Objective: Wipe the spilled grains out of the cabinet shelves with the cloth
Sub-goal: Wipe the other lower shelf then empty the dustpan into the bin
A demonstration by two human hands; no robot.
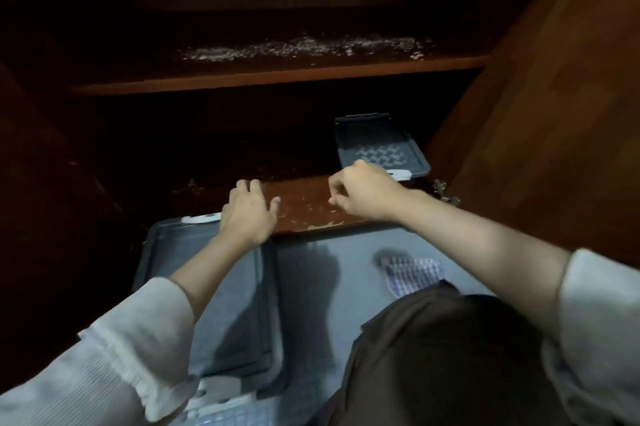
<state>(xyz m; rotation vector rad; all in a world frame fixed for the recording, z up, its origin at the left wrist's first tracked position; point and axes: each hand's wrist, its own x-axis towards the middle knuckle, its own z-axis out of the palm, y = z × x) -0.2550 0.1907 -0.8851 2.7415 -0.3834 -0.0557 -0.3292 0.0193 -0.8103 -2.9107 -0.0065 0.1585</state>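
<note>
White spilled grains (304, 47) lie in a long band across the upper cabinet shelf (277, 77). A few more grains (320, 225) are scattered on the front of the lower shelf (304, 207). The blue-and-white checked cloth (412, 273) lies on the floor in front of the cabinet, with neither hand on it. My left hand (247, 214) rests with spread fingers at the lower shelf's front edge, over the far end of a grey lidded box (207, 287). My right hand (363, 195) hovers over the lower shelf with curled fingers; nothing shows in its grip.
A small grey container (377, 148) with a white latch stands on the lower shelf's right side, just behind my right hand. The open brown cabinet door (554, 113) and its hinge (445, 193) are on the right. The cabinet's interior is dark. My knee fills the lower right.
</note>
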